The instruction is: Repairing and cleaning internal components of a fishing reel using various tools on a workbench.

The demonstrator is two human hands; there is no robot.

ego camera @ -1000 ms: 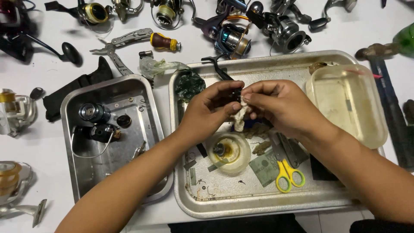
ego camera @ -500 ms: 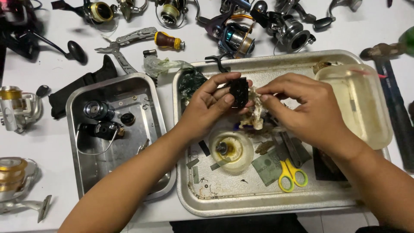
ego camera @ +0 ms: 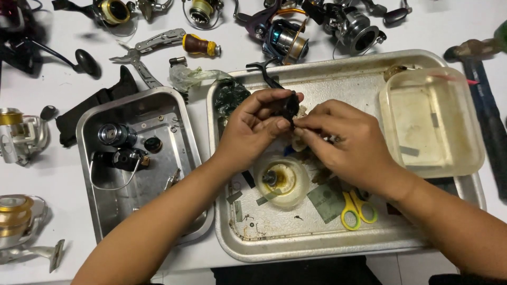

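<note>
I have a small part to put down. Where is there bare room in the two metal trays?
In the large tray, the near strip below the yellow scissors and round spool is mostly bare. The small tray has bare floor at its near end. It is crowded around both hands, left and right.

Crumpled clear plastic bag (ego camera: pixel 196 76) on the table just beyond the trays; no labels, signs, screens.
</note>
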